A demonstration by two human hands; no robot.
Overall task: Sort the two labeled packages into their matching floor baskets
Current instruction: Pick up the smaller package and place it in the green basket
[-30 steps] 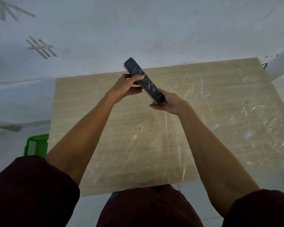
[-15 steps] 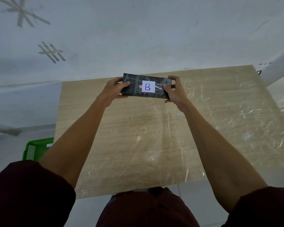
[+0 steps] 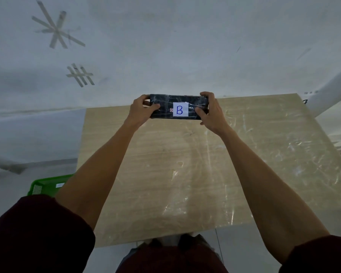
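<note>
A black package (image 3: pixel 165 106) wrapped in clear film is held up over the far edge of the table, its white label with a blue letter B facing me. My left hand (image 3: pixel 141 110) grips its left end and my right hand (image 3: pixel 210 112) grips its right end. The package is level and off the table. A green basket (image 3: pixel 45 186) shows partly on the floor at the left, below the table's near left corner; its inside is mostly hidden by my left arm. No second package or second basket is in view.
The light wooden table (image 3: pixel 244 154) is covered with shiny clear plastic. Tape marks (image 3: pixel 57 30) are stuck on the pale floor beyond it. A white post (image 3: pixel 327 91) slants past the table's far right corner.
The package has been turned from edge-on and tilted to level with its B label facing me. Both hands have lifted it slightly farther away, toward the table's far edge.
</note>
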